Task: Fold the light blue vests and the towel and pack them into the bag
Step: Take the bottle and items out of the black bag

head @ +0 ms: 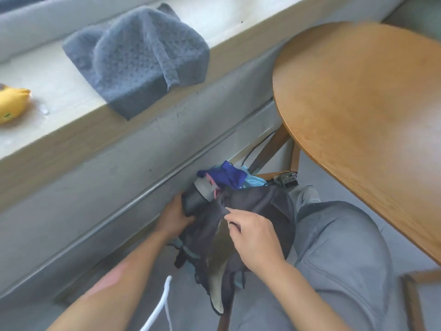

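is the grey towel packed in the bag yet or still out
Out. The grey towel lies rumpled on the window ledge, apart from the dark bag on the floor.

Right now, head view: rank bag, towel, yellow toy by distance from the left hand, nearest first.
1. Bag: on the floor, touched by the left hand.
2. Towel: up on the ledge, ahead.
3. Yellow toy: on the ledge, far left.

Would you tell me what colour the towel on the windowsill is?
Grey-blue, with a dotted waffle texture; head view.
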Motion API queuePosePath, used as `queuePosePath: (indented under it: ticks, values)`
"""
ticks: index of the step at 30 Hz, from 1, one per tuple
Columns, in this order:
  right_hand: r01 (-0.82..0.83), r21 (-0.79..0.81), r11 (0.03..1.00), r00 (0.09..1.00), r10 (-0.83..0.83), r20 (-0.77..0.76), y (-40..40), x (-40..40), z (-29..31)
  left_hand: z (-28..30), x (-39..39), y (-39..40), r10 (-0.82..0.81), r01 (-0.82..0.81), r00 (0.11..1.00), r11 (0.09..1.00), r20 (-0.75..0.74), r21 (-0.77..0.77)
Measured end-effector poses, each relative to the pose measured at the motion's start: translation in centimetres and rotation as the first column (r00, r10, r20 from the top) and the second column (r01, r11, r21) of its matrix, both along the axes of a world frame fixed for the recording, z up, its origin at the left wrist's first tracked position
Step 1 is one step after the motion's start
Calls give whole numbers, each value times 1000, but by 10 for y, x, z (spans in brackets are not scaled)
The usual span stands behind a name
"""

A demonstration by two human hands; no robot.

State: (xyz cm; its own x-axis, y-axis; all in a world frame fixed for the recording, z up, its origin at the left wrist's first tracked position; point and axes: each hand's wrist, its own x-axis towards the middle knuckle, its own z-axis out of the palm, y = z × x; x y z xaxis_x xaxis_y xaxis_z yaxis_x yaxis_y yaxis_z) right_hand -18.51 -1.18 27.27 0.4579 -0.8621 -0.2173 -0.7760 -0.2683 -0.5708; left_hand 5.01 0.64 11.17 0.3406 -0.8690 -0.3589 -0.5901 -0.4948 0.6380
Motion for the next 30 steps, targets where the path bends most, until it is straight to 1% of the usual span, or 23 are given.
queuePosePath:
  ticks: [3,5,7,9,11,16,20,24,28,30]
  values:
    - [46,-76,996,986,-33,160,11,-10,43,47,-4,4,48,-61,995,986,-86,-154]
    - [96,-114,989,957,-60,285,14,-15,73,75,-8,3,64,-91,991,965,-118,-245]
    - [131,-167,977,930,-63,363,13,-21,101,99,-11,2,60,-105,988,938,-142,-332]
    - [152,-229,961,916,-50,399,12,-29,126,127,-16,-1,60,-114,987,916,-150,-384]
    - [173,-243,954,899,-53,434,11,-39,146,155,-21,-5,41,-90,992,888,-118,-451]
    - [248,-210,946,843,-104,528,15,-62,190,225,-29,-9,-56,36,998,807,-15,-589]
    - [328,-164,930,751,-151,643,15,-79,233,273,-36,-12,-120,71,992,734,-27,-676]
    - [402,-172,899,674,-164,721,7,-102,269,313,-53,-18,-159,101,987,675,-10,-731]
    - [467,-209,859,663,-184,726,-7,-133,292,341,-80,-30,-209,136,978,641,-2,-755]
    - [491,-197,848,654,-210,727,-17,-152,300,355,-100,-39,-240,152,971,626,-4,-765]
